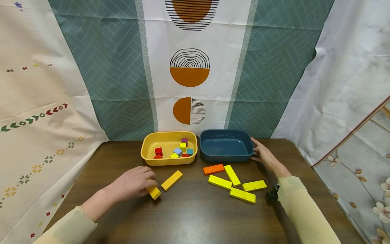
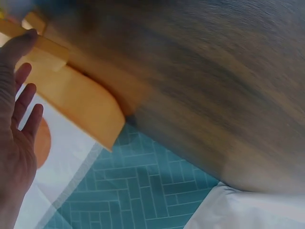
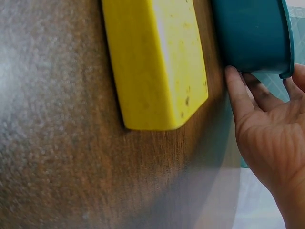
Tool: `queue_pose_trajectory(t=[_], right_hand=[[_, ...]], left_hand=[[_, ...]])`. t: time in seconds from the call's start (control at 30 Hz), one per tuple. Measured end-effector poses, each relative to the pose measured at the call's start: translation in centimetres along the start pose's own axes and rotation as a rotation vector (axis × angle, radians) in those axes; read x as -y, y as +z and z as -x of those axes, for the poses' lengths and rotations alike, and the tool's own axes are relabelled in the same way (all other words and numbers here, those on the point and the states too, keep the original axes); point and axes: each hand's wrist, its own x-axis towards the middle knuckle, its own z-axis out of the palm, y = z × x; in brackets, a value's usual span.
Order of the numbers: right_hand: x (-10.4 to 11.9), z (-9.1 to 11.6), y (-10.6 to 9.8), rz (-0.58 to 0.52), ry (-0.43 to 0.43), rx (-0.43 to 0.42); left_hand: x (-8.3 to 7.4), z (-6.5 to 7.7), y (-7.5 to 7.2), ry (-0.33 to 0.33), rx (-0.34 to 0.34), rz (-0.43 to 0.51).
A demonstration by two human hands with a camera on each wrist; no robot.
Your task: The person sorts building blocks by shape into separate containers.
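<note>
In the head view my left hand [image 1: 134, 183] pinches a yellow-orange rectangular wooden block [image 1: 154, 192] just above the table, left of another yellow-orange block [image 1: 171, 180] lying flat. The left wrist view shows my thumb against the held block [image 2: 50, 50], with the yellow tray [image 2: 90, 105] behind it. At the right, my right hand [image 1: 267, 156] touches the right end of the dark blue tray [image 1: 226, 158] with its fingers fairly straight. The thumb rests low on the tray's wall [image 3: 255, 38] in the right wrist view.
The yellow tray [image 1: 169, 162] holds several small coloured blocks, including a red one [image 1: 158, 151]. In front of the blue tray lie an orange block [image 1: 213, 169] and several bright yellow blocks [image 1: 242, 195]. A small black object [image 1: 272, 194] is by my right sleeve. A patterned curtain [image 1: 122, 84] hangs behind.
</note>
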Motion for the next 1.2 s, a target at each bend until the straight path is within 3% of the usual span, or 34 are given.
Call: queue_pose_trajectory(t=[0.3,0.53,0.8,1.2], right_hand=[[-0.1,0.2,0.1,-0.003,0.006,-0.001],[0.0,0.4,0.3,-0.005,0.001,0.004],[0.2,0.5,0.2,-0.015,0.0,0.005],[0.5,0.5,0.3,-0.025,-0.012,0.007]], left_hand=[[-0.4,-1.5,-1.9,-0.141,-0.022,0.16],[-0.8,-3.2,-2.7,-0.207,-0.051,0.259],[-1.2,-6.8,-3.4,-0.298,-0.059,0.371],[-1.2,-12.0,-3.3,-0.348,-0.072,0.392]])
